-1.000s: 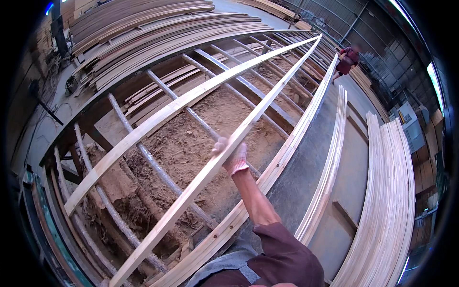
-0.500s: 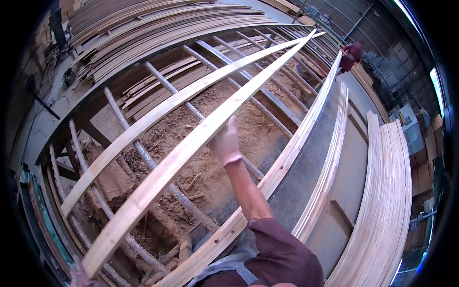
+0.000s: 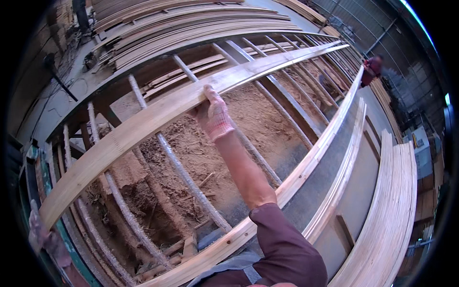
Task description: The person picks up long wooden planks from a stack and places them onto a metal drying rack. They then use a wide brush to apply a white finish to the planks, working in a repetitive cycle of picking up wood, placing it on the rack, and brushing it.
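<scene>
Sawdust and bark scraps (image 3: 210, 158) cover the ground of a timber workshop, seen through a rack of metal bars (image 3: 191, 177) that run across a long frame. Across that rack lies a long pale wooden plank (image 3: 143, 126), tilted from the lower left up toward the far right, where it thins out near a distant person in a red top (image 3: 370, 71). The right hand (image 3: 213, 115), in a white and pink knit glove, is closed on the plank's far edge about midway along, fingers curled over the top and the bare forearm reaching up from a dark maroon sleeve (image 3: 287, 248). At the lower left edge the left hand (image 3: 40, 234), also gloved, sits by the plank's near end; blur hides whether it grips the wood. A second plank (image 3: 296, 177) lies along the rack's near rail, below the forearm. Stacks of sawn boards (image 3: 392, 210) curve along the right, and more boards (image 3: 191, 24) are piled beyond the rack at the top.
</scene>
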Demonstrator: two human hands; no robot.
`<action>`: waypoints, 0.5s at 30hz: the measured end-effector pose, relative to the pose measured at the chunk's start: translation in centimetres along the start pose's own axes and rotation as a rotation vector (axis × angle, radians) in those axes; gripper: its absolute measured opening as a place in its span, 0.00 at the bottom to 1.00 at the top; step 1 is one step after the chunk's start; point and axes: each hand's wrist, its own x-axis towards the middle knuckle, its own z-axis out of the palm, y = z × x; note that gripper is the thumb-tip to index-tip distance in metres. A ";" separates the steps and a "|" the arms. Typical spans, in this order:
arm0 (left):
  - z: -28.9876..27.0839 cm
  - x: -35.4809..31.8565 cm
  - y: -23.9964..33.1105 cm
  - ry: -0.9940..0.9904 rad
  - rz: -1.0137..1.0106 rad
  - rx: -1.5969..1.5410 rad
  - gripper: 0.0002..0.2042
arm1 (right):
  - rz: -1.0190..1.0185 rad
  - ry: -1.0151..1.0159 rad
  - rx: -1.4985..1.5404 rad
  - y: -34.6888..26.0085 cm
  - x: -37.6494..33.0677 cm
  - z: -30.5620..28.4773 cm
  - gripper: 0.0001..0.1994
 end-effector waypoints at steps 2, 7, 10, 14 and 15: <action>1.9 2.6 0.2 -0.019 -0.014 0.006 0.33 | 0.019 0.033 0.015 1.2 1.0 -0.8 0.18; 5.4 7.7 4.2 -0.059 -0.019 0.002 0.36 | 0.031 -0.026 -0.075 2.2 3.8 0.9 0.18; 5.5 10.2 9.0 -0.049 0.024 -0.039 0.38 | 0.002 -0.031 -0.125 3.1 9.1 2.9 0.20; -0.7 9.6 18.7 -0.023 0.164 -0.213 0.40 | 0.219 0.165 -0.497 8.0 12.2 3.9 0.21; -2.9 8.2 21.2 -0.038 0.212 -0.302 0.41 | 0.357 0.029 -0.589 10.3 11.7 1.4 0.20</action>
